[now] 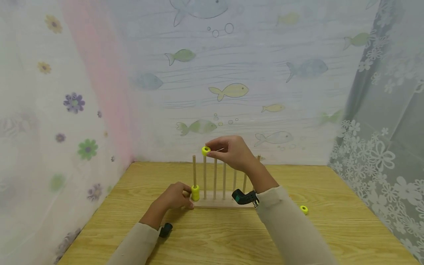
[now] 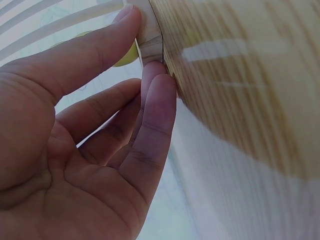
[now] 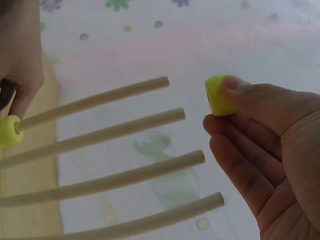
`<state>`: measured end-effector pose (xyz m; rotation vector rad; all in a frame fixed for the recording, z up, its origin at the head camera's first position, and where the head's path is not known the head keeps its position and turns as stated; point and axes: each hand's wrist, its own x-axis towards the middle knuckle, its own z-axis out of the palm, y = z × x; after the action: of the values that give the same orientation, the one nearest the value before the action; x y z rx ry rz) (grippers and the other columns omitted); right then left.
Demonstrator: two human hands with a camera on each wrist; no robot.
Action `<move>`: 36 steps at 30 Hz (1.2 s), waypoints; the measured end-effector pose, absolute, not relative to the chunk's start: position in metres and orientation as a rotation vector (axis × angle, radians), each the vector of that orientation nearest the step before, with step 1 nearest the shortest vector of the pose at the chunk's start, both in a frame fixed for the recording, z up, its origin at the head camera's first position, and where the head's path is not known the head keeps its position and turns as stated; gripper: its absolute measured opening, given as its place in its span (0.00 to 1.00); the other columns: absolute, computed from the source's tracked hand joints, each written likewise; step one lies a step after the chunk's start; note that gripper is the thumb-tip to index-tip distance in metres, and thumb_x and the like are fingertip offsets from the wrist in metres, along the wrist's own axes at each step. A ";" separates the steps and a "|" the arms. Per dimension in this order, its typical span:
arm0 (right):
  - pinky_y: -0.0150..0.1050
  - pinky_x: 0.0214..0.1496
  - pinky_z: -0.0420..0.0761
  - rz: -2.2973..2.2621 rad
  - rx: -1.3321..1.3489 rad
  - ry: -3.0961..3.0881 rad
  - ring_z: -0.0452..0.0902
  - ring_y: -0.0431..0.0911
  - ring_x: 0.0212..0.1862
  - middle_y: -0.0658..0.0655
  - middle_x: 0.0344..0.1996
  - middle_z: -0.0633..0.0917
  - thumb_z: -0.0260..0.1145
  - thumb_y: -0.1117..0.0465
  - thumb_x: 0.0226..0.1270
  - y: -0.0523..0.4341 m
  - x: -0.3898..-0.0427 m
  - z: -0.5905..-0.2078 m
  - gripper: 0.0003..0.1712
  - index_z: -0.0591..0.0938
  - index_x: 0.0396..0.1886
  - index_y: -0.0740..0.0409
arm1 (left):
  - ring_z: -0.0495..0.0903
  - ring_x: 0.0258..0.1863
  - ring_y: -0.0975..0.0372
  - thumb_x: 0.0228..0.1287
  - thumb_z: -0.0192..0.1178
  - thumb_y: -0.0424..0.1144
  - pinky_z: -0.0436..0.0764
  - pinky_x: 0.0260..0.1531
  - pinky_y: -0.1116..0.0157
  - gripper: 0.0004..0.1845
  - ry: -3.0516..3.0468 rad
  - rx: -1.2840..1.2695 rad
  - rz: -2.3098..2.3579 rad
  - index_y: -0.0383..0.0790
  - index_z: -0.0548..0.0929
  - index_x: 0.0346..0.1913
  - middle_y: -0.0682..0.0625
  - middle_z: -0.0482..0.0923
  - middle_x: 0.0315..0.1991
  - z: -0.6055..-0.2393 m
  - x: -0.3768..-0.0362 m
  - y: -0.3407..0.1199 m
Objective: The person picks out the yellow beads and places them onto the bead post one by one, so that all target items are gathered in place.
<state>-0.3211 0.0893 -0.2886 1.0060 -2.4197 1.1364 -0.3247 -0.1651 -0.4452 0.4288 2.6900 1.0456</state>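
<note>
My right hand (image 1: 233, 152) pinches a yellow bead (image 3: 220, 95) with a hole through it, between thumb and fingertips. In the head view that bead overlaps the top of the second peg (image 1: 205, 176) from the left; in the right wrist view it is just off the peg tips. The pegs stand upright in a row on a wooden base (image 1: 225, 203). Yellow beads (image 1: 195, 193) are stacked low on the leftmost peg (image 1: 194, 169). My left hand (image 1: 175, 195) holds the left end of the base, thumb (image 2: 127, 22) on one face and fingertips at its edge.
A loose yellow bead (image 1: 303, 209) lies on the wood-grain table (image 1: 205, 239), right of the base. Behind the table hangs a fish-patterned curtain (image 1: 149, 121). My right forearm (image 1: 291, 224) reaches across the base's right part and hides some of it.
</note>
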 end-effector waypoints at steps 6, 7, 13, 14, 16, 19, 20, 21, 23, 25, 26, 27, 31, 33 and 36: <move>0.30 0.42 0.82 1.114 1.008 -2.398 0.83 0.33 0.40 0.41 0.42 0.86 0.69 0.51 0.62 0.079 -0.322 -0.291 0.15 0.85 0.48 0.45 | 0.81 0.44 0.55 0.42 0.77 0.45 0.80 0.44 0.51 0.33 2.684 0.427 1.040 0.44 0.82 0.56 0.41 0.78 0.56 -0.446 -0.325 -0.166; 0.30 0.42 0.82 1.116 1.005 -2.397 0.83 0.33 0.41 0.41 0.42 0.86 0.69 0.51 0.62 0.077 -0.323 -0.291 0.15 0.85 0.48 0.45 | 0.81 0.44 0.56 0.42 0.77 0.45 0.80 0.44 0.51 0.33 2.684 0.430 1.037 0.44 0.82 0.56 0.41 0.78 0.56 -0.447 -0.327 -0.166; 0.30 0.42 0.82 1.145 1.005 -2.379 0.83 0.32 0.42 0.42 0.44 0.86 0.68 0.50 0.63 0.063 -0.332 -0.298 0.15 0.85 0.48 0.46 | 0.81 0.42 0.57 0.42 0.77 0.46 0.80 0.44 0.50 0.32 2.681 0.464 1.028 0.45 0.82 0.55 0.43 0.79 0.55 -0.449 -0.339 -0.172; 0.30 0.42 0.82 1.145 1.001 -2.380 0.83 0.32 0.41 0.42 0.43 0.86 0.68 0.50 0.63 0.061 -0.334 -0.299 0.14 0.85 0.48 0.46 | 0.81 0.42 0.57 0.42 0.78 0.46 0.80 0.44 0.50 0.32 2.681 0.472 1.027 0.45 0.82 0.55 0.43 0.79 0.54 -0.449 -0.341 -0.172; 0.29 0.41 0.82 1.134 0.993 -2.378 0.83 0.31 0.41 0.42 0.43 0.86 0.67 0.50 0.63 0.057 -0.337 -0.301 0.15 0.86 0.48 0.46 | 0.81 0.42 0.57 0.42 0.78 0.46 0.80 0.43 0.51 0.32 2.681 0.486 1.024 0.45 0.82 0.55 0.44 0.80 0.53 -0.449 -0.344 -0.173; 0.28 0.40 0.81 1.097 0.962 -2.387 0.82 0.30 0.39 0.42 0.43 0.86 0.67 0.50 0.63 0.052 -0.342 -0.302 0.15 0.86 0.48 0.46 | 0.81 0.39 0.59 0.42 0.77 0.46 0.81 0.41 0.53 0.32 2.668 0.499 1.027 0.44 0.82 0.55 0.45 0.81 0.50 -0.449 -0.350 -0.175; 0.28 0.40 0.81 1.087 0.953 -2.390 0.82 0.30 0.39 0.43 0.43 0.86 0.67 0.50 0.63 0.051 -0.343 -0.302 0.15 0.86 0.48 0.46 | 0.81 0.37 0.60 0.42 0.77 0.46 0.81 0.40 0.54 0.33 2.666 0.503 1.026 0.44 0.82 0.56 0.46 0.81 0.49 -0.448 -0.351 -0.175; 0.28 0.40 0.81 1.080 0.947 -2.392 0.82 0.30 0.39 0.43 0.42 0.86 0.67 0.50 0.63 0.049 -0.344 -0.302 0.15 0.86 0.48 0.47 | 0.81 0.36 0.60 0.43 0.77 0.46 0.81 0.39 0.55 0.33 2.662 0.505 1.028 0.43 0.82 0.56 0.46 0.82 0.49 -0.448 -0.353 -0.175; 0.28 0.39 0.82 1.074 0.936 -2.401 0.83 0.31 0.39 0.44 0.42 0.86 0.67 0.50 0.64 0.048 -0.344 -0.302 0.15 0.86 0.48 0.47 | 0.81 0.34 0.61 0.43 0.77 0.45 0.81 0.37 0.56 0.33 2.658 0.505 1.032 0.42 0.81 0.57 0.46 0.82 0.48 -0.447 -0.353 -0.174; 0.28 0.39 0.82 1.068 0.923 -2.413 0.83 0.31 0.39 0.44 0.42 0.86 0.67 0.50 0.64 0.047 -0.344 -0.302 0.15 0.86 0.48 0.47 | 0.81 0.33 0.62 0.43 0.77 0.45 0.81 0.37 0.57 0.34 2.656 0.506 1.034 0.41 0.80 0.57 0.46 0.82 0.48 -0.447 -0.353 -0.174; 0.28 0.38 0.81 1.064 0.916 -2.420 0.83 0.31 0.38 0.43 0.42 0.87 0.67 0.50 0.64 0.047 -0.344 -0.302 0.15 0.86 0.48 0.47 | 0.81 0.32 0.62 0.44 0.77 0.45 0.81 0.37 0.57 0.34 2.656 0.508 1.034 0.41 0.80 0.58 0.46 0.82 0.48 -0.446 -0.353 -0.174; 0.28 0.38 0.81 1.059 0.908 -2.426 0.83 0.31 0.38 0.43 0.42 0.87 0.67 0.50 0.64 0.046 -0.344 -0.303 0.15 0.86 0.48 0.47 | 0.81 0.32 0.62 0.44 0.77 0.45 0.81 0.37 0.57 0.34 2.656 0.507 1.034 0.41 0.80 0.58 0.46 0.82 0.48 -0.446 -0.353 -0.174; 0.27 0.38 0.81 1.047 0.890 -2.439 0.82 0.30 0.38 0.42 0.41 0.86 0.67 0.50 0.64 0.044 -0.345 -0.304 0.15 0.86 0.47 0.47 | 0.81 0.32 0.62 0.44 0.77 0.44 0.81 0.37 0.57 0.34 2.648 0.504 1.044 0.41 0.80 0.58 0.45 0.82 0.47 -0.447 -0.354 -0.174; 0.28 0.39 0.81 1.043 0.892 -2.437 0.82 0.30 0.38 0.43 0.42 0.86 0.67 0.50 0.64 0.044 -0.345 -0.305 0.15 0.86 0.47 0.47 | 0.81 0.32 0.62 0.44 0.77 0.44 0.81 0.37 0.57 0.34 2.646 0.507 1.048 0.40 0.80 0.58 0.45 0.82 0.47 -0.448 -0.354 -0.174; 0.28 0.39 0.81 1.040 0.894 -2.441 0.82 0.30 0.38 0.43 0.42 0.86 0.66 0.49 0.64 0.043 -0.346 -0.305 0.15 0.86 0.47 0.47 | 0.81 0.32 0.61 0.44 0.77 0.44 0.81 0.36 0.57 0.34 2.644 0.514 1.051 0.41 0.80 0.58 0.45 0.82 0.47 -0.449 -0.355 -0.175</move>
<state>-0.3457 0.0428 -0.3052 0.8942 -2.4406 1.0400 -0.3554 -0.1754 -0.4492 0.5137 2.6441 1.0508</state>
